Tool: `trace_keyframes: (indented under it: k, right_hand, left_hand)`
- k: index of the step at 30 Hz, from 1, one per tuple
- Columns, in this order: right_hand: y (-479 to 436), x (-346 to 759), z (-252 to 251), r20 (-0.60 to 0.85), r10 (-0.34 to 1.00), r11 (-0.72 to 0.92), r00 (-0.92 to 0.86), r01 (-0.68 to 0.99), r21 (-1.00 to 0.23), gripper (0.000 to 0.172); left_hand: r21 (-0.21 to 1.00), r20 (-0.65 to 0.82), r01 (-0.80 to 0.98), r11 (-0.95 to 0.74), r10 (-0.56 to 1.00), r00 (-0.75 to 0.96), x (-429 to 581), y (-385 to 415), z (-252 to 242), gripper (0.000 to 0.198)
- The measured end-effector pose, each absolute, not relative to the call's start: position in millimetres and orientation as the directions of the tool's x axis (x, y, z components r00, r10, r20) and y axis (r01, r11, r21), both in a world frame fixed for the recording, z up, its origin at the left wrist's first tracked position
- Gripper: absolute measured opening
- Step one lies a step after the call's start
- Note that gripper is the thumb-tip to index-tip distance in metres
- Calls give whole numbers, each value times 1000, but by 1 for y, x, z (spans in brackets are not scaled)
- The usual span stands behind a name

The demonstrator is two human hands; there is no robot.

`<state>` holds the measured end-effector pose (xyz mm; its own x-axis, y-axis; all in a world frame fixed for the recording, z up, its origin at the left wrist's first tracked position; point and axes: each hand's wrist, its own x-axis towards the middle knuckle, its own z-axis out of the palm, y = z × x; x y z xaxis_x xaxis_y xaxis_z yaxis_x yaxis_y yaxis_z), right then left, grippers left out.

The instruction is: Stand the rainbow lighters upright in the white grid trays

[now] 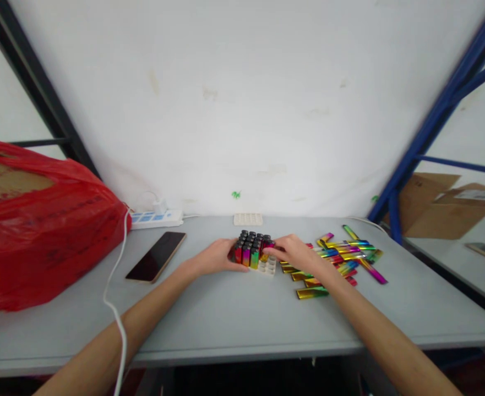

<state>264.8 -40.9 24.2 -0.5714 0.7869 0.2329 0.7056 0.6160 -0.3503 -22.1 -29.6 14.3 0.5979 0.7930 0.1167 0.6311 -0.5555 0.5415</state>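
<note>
A white tray (270,268) with holes sits mid-table, filled with several upright rainbow-coloured tubes (250,246) with black tops. My left hand (216,256) rests against the tray's left side, fingers curled at the tubes. My right hand (294,251) reaches in from the right, fingertips pinched on a tube at the tray's right edge. A loose pile of rainbow tubes (345,256) lies flat just right of my right hand.
A big red plastic bag (39,220) fills the left. A dark phone (157,256) lies left of the tray, with a white cable (116,308) and a power strip (156,219). Another white tray (248,219) sits by the wall. Blue shelving (428,126) stands right.
</note>
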Motion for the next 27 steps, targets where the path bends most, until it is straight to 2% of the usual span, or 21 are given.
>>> trace_keyframes:
  k: [6,11,15,17,19,21,24,27]
  right_hand:
    - [-44,262,30,178,780,625,-600,737,-257,49]
    - [-46,260,24,173,785,618,-595,734,-282,58]
    - [-33,280,27,298,832,545,-469,793,-273,63]
    - [-20,304,26,398,863,423,-309,874,-238,54]
    - [-6,337,22,454,884,213,-115,962,-172,37]
    - [3,373,14,462,881,-46,105,990,-136,35]
    - [9,422,2,393,816,-384,425,905,-180,42]
    - [9,448,-5,225,778,-540,587,807,-237,45]
  left_hand:
    - [533,108,642,-551,797,595,-22,-30,16,64]
    - [509,103,653,-560,793,600,-21,-31,17,63]
    - [519,103,649,-557,794,600,-22,-29,15,67]
    - [526,112,646,-553,798,592,-23,-28,14,70]
    - [533,120,645,-548,803,583,-23,-27,13,72]
    - [540,122,639,-548,802,585,-23,-27,13,73]
    - [537,117,638,-552,798,591,-23,-27,13,72]
    - [523,113,647,-555,797,593,-23,-28,14,70]
